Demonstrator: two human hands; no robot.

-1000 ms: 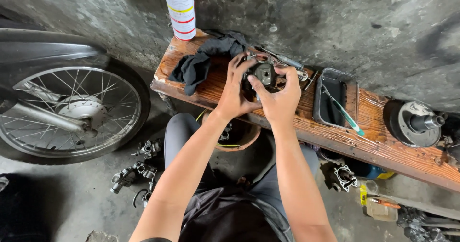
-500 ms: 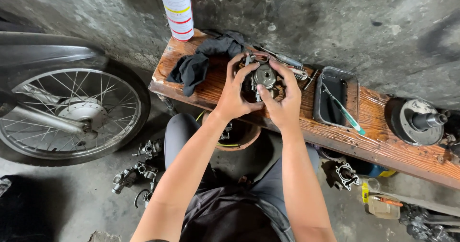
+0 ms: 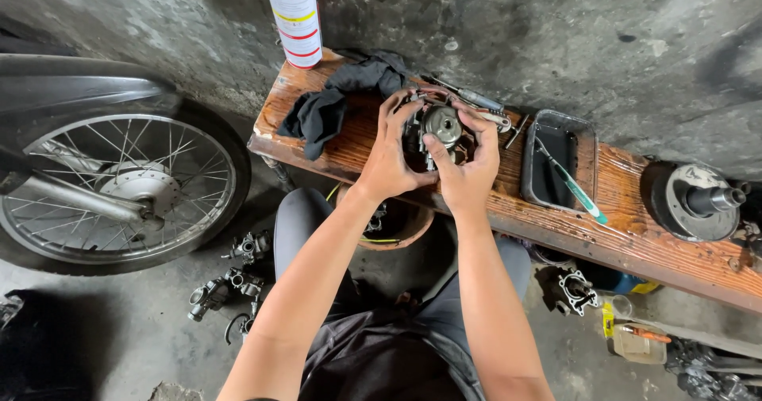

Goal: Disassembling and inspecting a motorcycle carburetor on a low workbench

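Note:
Both hands grip a small metal engine part [image 3: 441,127], likely a carburettor, over a worn wooden bench [image 3: 603,238]. My left hand [image 3: 390,157] wraps its left side, fingers curled over the top. On the other side, my right hand [image 3: 468,165] holds it with the thumb pressed on its round silver face. A dark rag [image 3: 341,95] lies on the bench just left of the hands.
A white and red spray can [image 3: 294,16] stands at the bench's left end. A black tray [image 3: 557,163] holds a green-handled tool [image 3: 573,185]. A round metal drum part [image 3: 695,203] sits far right. A spoked motorcycle wheel [image 3: 119,191] is left; loose metal parts [image 3: 230,282] lie on the floor.
The hands have kept hold of the part and shifted their grip slightly; my right thumb now presses on the round face. The view has tilted a little.

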